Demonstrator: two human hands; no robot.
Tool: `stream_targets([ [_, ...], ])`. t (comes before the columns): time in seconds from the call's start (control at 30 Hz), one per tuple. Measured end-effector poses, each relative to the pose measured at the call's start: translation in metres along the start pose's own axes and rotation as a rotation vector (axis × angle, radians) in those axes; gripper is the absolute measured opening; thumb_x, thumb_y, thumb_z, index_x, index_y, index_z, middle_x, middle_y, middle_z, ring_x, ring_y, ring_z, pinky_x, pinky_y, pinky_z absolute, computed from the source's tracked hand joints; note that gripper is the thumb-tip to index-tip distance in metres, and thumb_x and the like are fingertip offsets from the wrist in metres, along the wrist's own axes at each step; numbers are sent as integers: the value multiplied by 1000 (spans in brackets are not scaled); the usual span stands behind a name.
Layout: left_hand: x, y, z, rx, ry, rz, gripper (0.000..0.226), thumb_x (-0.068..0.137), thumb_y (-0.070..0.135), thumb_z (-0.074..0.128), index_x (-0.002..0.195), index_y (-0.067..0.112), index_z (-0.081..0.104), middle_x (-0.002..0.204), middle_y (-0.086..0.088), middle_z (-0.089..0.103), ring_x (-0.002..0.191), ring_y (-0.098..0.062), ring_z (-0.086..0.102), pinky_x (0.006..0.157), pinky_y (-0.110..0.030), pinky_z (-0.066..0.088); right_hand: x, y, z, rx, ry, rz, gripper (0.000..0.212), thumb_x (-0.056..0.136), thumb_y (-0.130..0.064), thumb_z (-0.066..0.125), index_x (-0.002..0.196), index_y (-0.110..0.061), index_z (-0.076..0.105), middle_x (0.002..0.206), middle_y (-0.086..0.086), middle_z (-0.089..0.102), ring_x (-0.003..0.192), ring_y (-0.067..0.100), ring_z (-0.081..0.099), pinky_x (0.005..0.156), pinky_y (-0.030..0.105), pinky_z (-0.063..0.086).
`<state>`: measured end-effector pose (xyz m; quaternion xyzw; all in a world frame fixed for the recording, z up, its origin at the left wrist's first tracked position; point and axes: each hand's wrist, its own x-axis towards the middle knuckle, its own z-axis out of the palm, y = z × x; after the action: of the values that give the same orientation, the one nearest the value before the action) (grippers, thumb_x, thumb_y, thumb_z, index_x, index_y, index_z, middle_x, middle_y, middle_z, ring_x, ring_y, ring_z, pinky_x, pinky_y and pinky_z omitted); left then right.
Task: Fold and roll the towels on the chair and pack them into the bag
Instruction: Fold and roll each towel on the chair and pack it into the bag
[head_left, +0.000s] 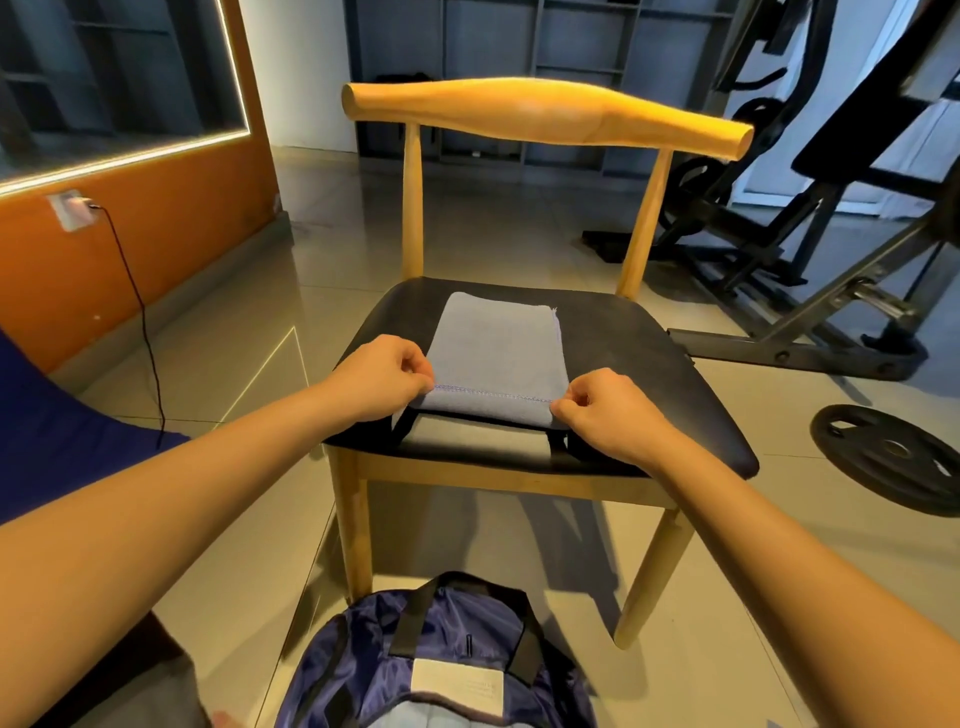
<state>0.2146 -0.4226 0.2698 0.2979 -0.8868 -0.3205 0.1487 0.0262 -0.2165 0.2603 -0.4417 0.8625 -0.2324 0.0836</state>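
A folded grey-blue towel (498, 353) lies flat on the black seat (639, 353) of a wooden chair (550, 111), its long side running from the seat's front edge toward the backrest. Both hands hold its near end, the one toward the chair's front. The left hand (382, 376) pinches the near left corner between thumb and curled fingers, and the right hand (610, 415) pinches the near right corner in the same way, so the stitched hem stretches between them. That near edge is raised slightly off the seat. Under it shows a pale patch framed by dark edging, and I cannot tell what it is. The far end of the towel rests on the seat, well short of the backrest posts. On the floor (234, 322) in front of the chair stands a dark blue bag (447, 654) with black straps and a pale label; its top is cut off by the lower edge of the view. The floor is glossy grey tile. To the right of the chair lies a black weight plate (893, 457), and behind that side stands a black gym machine (831, 208). To the left of the chair runs an orange wall (130, 249) with a lit strip along a glazed panel and a socket (70, 208) – a black cable (143, 322) hangs from it. Behind the chair stands grey shelving (519, 52).
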Motion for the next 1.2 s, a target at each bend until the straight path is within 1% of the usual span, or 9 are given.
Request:
stream_targets([
  [0.13,-2,-2,6,177,151,125,9,93,23,69,86,27,64,81,8,66,74,-10,62,64,-22,46,-4,-7,1,-141,159,-50,18,91,-37,66,88,-20,63,84,-4,63,75,20,60,67,40,55],
  [0.23,-5,-10,7,292,214,319,6,94,25,69,90,29,70,89,13,60,83,-8,57,74,-23,50,-10,-7,2,-245,232,-296,5,95,-27,65,96,-22,66,94,-9,49,80,21,56,66,37,49],
  [0.43,-18,-35,7,450,141,597,35,101,46,49,118,26,72,107,11,60,96,-6,53,84,-27,50,-18,8,6,-425,209,-511,19,95,-32,56,98,-19,69,100,-2,55,79,21,57,61,40,53],
  [0.57,-19,-38,12,456,192,542,37,98,50,51,121,28,70,113,11,60,102,-6,51,88,-30,49,-18,8,12,-345,210,-433,21,98,-34,59,111,-19,66,109,-1,54,91,21,55,67,36,51],
  [0.73,-9,-32,16,313,205,361,27,104,42,47,111,25,66,108,11,53,100,-7,47,90,-30,43,-11,1,10,-299,172,-336,23,105,-35,46,108,-17,60,103,-3,47,85,20,50,70,38,48],
  [0.9,4,-26,15,274,105,208,32,107,35,40,95,18,65,103,6,51,98,-13,46,91,-36,41,-7,-4,3,-259,12,-246,32,106,-32,38,86,-15,56,89,-2,45,78,17,49,71,38,46],
  [1.03,13,-20,12,230,72,147,49,104,36,47,61,15,58,69,-3,52,72,-20,54,72,-48,50,1,-4,3,-153,-44,-113,35,96,-28,46,67,-11,41,65,4,38,60,18,36,56,37,31],
  [1.1,16,-17,11,198,75,123,43,101,39,55,67,14,64,72,-5,60,72,-21,60,72,-42,54,3,-4,1,-135,15,-91,32,94,-31,53,69,-13,46,65,3,41,57,17,38,54,35,31],
  [1.2,16,-16,10,147,153,186,18,96,39,65,84,26,64,87,9,63,81,-12,60,73,-29,54,-1,-7,-2,-148,163,-205,10,95,-32,61,94,-23,61,89,-8,52,77,13,53,63,28,42],
])
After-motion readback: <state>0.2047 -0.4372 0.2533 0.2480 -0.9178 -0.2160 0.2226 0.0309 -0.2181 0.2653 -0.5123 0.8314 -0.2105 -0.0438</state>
